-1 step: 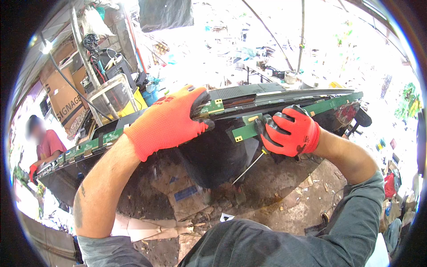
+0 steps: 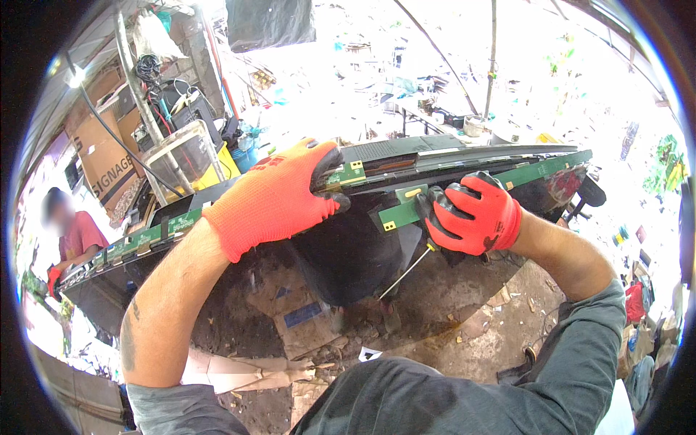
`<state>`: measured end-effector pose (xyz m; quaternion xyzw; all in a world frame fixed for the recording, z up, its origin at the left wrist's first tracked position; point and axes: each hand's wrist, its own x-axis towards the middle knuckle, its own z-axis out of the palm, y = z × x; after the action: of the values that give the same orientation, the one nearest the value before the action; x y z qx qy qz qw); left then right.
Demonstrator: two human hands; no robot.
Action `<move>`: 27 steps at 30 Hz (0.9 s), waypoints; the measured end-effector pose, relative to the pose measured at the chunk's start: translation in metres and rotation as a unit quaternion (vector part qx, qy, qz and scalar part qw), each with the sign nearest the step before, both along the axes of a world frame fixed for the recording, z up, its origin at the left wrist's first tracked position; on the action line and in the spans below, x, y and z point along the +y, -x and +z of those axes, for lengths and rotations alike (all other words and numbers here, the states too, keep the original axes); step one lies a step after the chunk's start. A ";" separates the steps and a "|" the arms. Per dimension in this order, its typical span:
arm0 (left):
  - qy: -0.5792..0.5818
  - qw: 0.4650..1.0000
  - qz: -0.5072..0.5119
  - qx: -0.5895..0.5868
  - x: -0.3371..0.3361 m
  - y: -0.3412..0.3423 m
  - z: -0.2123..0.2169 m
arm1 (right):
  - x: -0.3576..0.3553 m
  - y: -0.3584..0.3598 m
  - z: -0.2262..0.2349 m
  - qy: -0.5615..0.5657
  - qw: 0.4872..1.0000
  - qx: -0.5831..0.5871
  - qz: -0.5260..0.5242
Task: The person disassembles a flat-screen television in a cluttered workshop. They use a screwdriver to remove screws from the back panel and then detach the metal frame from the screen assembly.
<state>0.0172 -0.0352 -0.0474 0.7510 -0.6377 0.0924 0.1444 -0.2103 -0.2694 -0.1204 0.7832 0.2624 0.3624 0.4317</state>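
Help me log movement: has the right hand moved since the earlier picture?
No, no visible shift in any direction: the right hand sits in the same spot below the upright pole in both pictures.

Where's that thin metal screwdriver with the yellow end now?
In the head view, the thin metal screwdriver is just right of centre, slanting down and left from beneath the orange and black gloved right hand, below the long green circuit strip.

Co-worker's blurred face, screwdriver partly hidden by right grip, left sleeve cut off
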 end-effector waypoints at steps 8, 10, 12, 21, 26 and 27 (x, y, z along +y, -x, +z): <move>0.026 0.998 -0.025 -0.044 -0.005 -0.008 -0.007 | 0.023 0.007 -0.017 -0.060 0.992 -0.094 -0.063; 0.013 1.000 -0.012 -0.009 -0.002 -0.004 -0.003 | 0.040 0.005 -0.031 -0.142 0.974 -0.137 -0.111; -0.032 0.999 0.008 0.012 -0.003 0.009 0.006 | 0.065 0.010 -0.041 -0.253 0.937 -0.151 -0.188; -0.016 1.000 -0.011 0.002 -0.003 -0.001 0.005 | 0.134 -0.016 -0.082 -0.916 0.211 -0.210 0.270; -0.020 1.000 -0.011 0.002 -0.003 0.000 0.009 | 0.117 -0.056 -0.078 -0.915 0.049 -0.174 0.360; -0.020 1.000 -0.010 0.000 -0.003 -0.002 0.007 | 0.117 -0.062 -0.079 -0.913 0.030 -0.173 0.367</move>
<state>0.0188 -0.0380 -0.0403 0.7475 -0.6467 0.0779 0.1303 -0.1482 -0.1528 -0.1993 0.2590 -0.1105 0.5449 -0.7898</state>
